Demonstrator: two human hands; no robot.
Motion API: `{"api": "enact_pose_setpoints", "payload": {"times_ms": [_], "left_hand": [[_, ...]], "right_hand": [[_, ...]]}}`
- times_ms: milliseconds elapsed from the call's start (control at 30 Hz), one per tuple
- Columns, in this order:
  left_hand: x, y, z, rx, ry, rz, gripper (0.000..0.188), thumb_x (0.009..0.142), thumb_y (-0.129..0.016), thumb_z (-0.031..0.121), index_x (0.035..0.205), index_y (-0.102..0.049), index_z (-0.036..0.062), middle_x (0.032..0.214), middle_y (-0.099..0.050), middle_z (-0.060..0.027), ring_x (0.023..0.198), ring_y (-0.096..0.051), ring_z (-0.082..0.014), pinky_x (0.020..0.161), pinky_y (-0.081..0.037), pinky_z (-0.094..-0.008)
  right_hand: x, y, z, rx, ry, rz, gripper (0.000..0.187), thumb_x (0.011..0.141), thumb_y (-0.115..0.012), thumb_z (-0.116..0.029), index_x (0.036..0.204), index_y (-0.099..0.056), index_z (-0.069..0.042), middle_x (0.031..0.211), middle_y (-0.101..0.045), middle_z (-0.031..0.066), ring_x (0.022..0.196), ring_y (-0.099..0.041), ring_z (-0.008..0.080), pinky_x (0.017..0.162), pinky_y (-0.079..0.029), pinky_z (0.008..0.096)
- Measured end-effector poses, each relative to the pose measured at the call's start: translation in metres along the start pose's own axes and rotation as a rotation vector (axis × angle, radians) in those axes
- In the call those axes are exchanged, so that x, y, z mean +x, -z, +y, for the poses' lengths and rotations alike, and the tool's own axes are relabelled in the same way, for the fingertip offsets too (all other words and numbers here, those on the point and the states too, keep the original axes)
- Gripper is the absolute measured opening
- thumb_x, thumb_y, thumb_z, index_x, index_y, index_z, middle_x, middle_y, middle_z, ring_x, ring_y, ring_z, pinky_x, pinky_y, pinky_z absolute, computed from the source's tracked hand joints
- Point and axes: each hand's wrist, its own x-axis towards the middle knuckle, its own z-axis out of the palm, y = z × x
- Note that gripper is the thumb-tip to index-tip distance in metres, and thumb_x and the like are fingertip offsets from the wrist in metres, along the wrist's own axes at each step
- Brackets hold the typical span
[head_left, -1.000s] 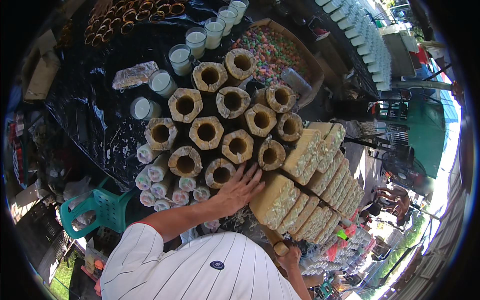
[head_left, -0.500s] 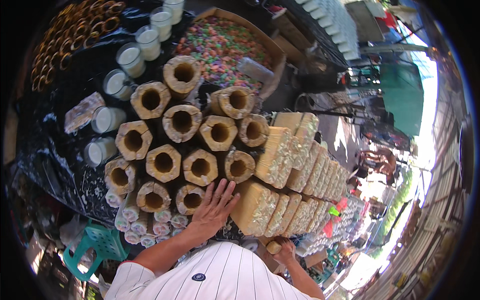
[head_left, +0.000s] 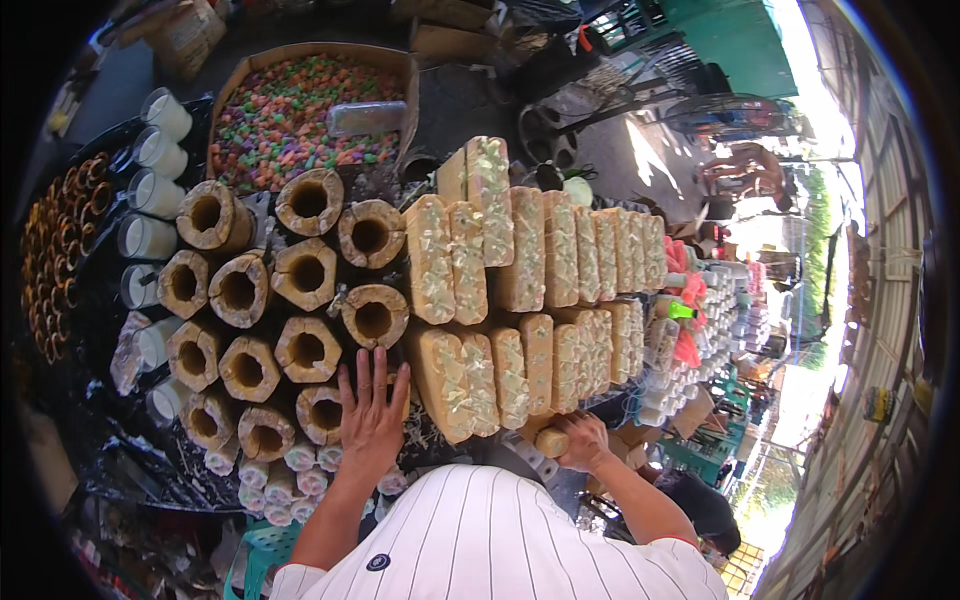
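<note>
My left hand (head_left: 371, 415) lies flat with its fingers spread, at the near edge of a cluster of thick tan tubes (head_left: 238, 228) with round hollows. Its fingers partly cover a tube. Beside it on the right are tan blocks (head_left: 430, 262) in two rows, with crinkled, pale, shiny faces. My right hand (head_left: 584, 441), below the near row, has its fingers wrapped round a tan cylinder (head_left: 552, 442). The cylinder's blunt round end points left; the rest is hidden behind the hand and blocks.
At far left stand glasses with white contents (head_left: 156, 238) and many small amber rings (head_left: 60, 260). A cardboard box (head_left: 410, 95) of colourful small pieces lies behind the tubes. White-wrapped rolls (head_left: 300, 458) sit near me. A fan (head_left: 725, 116) and another person (head_left: 745, 177) are further right.
The view has turned, shifting tubes and blocks leftward in the picture. My left hand remains spread by the tubes; my right hand keeps hold of the tan cylinder, with more of its forearm showing.
</note>
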Motion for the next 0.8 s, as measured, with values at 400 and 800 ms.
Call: {"api": "enact_pose_setpoints", "payload": {"times_ms": [400,800], "left_hand": [[0.26,0.121,-0.116,-0.011,-0.031,0.283,0.036,0.091,-0.071,0.005,0.125,-0.065,0.0,0.124,-0.07,-0.0211,0.117,-0.066,-0.0401,0.1,-0.053,-0.049],[0.421,0.0,-0.215,0.238,-0.112,-0.55,0.047,0.08,-0.089,0.028,0.118,-0.075,0.006,0.113,-0.076,-0.0152,0.11,-0.07,-0.0362,0.093,-0.056,-0.0497]], "right_hand": [[-0.002,-0.002,0.002,0.026,0.027,0.127,0.061,0.058,-0.08,-0.022,0.117,-0.073,-0.011,0.111,-0.076,0.0094,0.104,-0.072,0.0302,0.094,-0.057,0.0434],[0.003,0.0,-0.003,0.082,0.003,0.246,0.06,0.054,-0.083,-0.021,0.113,-0.075,-0.011,0.105,-0.076,0.0072,0.103,-0.073,0.0285,0.088,-0.057,0.0437]]}}
